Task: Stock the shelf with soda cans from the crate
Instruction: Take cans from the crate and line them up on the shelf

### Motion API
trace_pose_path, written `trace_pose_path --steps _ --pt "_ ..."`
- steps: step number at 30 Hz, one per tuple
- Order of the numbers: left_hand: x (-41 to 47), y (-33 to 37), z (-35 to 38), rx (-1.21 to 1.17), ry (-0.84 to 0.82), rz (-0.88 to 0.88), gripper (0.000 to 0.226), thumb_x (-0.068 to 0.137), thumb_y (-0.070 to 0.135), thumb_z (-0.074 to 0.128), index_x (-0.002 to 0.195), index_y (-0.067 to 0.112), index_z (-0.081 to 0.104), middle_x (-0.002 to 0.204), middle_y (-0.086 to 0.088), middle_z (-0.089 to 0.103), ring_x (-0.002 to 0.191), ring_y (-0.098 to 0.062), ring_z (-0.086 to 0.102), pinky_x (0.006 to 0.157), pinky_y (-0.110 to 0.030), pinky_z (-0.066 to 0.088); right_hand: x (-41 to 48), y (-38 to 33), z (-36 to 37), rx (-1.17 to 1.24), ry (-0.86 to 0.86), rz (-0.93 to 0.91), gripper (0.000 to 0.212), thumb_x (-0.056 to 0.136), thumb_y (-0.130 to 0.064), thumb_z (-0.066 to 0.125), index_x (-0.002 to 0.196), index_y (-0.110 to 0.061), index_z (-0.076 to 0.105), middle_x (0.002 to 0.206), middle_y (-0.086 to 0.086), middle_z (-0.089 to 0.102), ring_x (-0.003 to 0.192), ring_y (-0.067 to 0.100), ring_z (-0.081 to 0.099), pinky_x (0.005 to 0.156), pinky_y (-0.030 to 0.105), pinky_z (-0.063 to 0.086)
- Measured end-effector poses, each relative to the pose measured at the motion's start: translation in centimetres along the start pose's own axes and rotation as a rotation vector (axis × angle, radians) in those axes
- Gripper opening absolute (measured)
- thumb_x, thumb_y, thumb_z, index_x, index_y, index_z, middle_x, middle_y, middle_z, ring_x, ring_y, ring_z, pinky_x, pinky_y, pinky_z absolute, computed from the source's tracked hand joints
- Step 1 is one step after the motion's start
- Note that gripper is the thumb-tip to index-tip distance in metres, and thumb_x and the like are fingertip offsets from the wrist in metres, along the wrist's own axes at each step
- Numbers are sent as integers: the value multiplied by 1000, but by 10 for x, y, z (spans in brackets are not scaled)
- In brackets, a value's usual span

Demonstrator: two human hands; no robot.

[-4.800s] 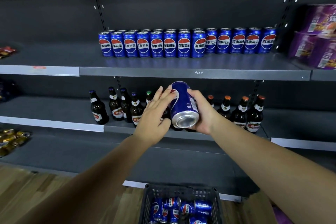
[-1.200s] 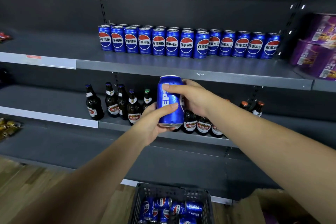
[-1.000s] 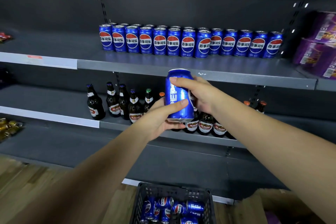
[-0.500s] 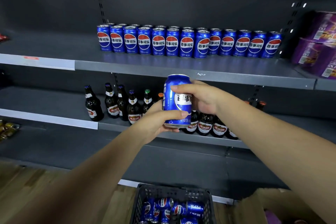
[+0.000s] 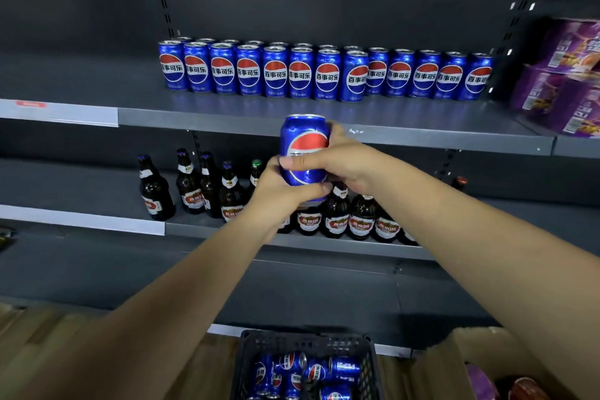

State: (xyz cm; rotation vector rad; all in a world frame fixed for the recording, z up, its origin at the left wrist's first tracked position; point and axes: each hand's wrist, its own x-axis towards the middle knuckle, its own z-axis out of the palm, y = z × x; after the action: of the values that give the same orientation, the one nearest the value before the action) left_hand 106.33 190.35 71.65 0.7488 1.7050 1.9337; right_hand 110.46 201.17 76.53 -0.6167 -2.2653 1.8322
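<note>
Nearest, at the bottom edge of the view, a dark plastic crate [image 5: 305,338] sits on the wooden floor [image 5: 48,328]. Blue Pepsi cans [image 5: 316,371] lie jumbled on their sides in it. Just right of the crate is an open cardboard box [image 5: 461,346]; its contents are too blurred to name.

Both bare forearms reach up and forward from the lower corners and meet in the middle. The left hand [image 5: 284,193] cups the lower part of a single Pepsi can [image 5: 303,146], its thumb curled across the front near the base. The right hand [image 5: 347,159] grips the same can from the right, with its fingers [image 5: 293,162] wrapped across the middle of the label. The can is upright, logo toward the camera, held in the air in front of the shelving. Its top is level with the front lip of the upper shelf [image 5: 422,122].

Behind the hands, brown beer bottles [image 5: 336,216] stand in a group on the middle shelf [image 5: 81,188], some hidden by the wrists.

Farther up, the upper shelf carries a long row of stocked cans [image 5: 326,76], upright with logos facing out. More can tops show behind the left part of the row. The bare front strip of this shelf lies directly beyond the held can. At the far right of that level, purple packages [image 5: 558,75] are stacked.
</note>
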Motion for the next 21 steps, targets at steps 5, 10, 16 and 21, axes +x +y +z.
trace_pose_path --steps 5,10,16,21 --pt "24 8 -1 -50 -84 26 50 73 -9 71 111 15 49 100 -5 67 92 -17 66 83 -30 55 3 1 -9 -12 -25 2 32 69 -3 79 97 -11 66 93 9 71 89 20 66 88 31 52" --pt "56 10 14 4 -220 8 51 74 -6 72 118 10 51 100 -5 68 92 -16 66 78 -24 55 13 -6 -32 -71 160 17 48 63 -8 85 107 -4 66 101 13 71 97 23 68 85 31 55" --pt "98 19 44 78 -251 -84 44 75 -1 73 106 21 51 97 0 67 86 -12 66 71 -24 50 24 -7 -69 -68 331 -36 27 66 -9 84 78 -15 61 76 0 66 66 7 60 54 13 51" --pt "143 31 60 109 -173 -153 60 74 -5 70 127 13 48 121 -6 58 107 -23 59 73 -32 47 51 -11 -103 -125 481 -95 36 62 -14 88 84 -17 59 88 0 67 83 12 63 78 25 53"
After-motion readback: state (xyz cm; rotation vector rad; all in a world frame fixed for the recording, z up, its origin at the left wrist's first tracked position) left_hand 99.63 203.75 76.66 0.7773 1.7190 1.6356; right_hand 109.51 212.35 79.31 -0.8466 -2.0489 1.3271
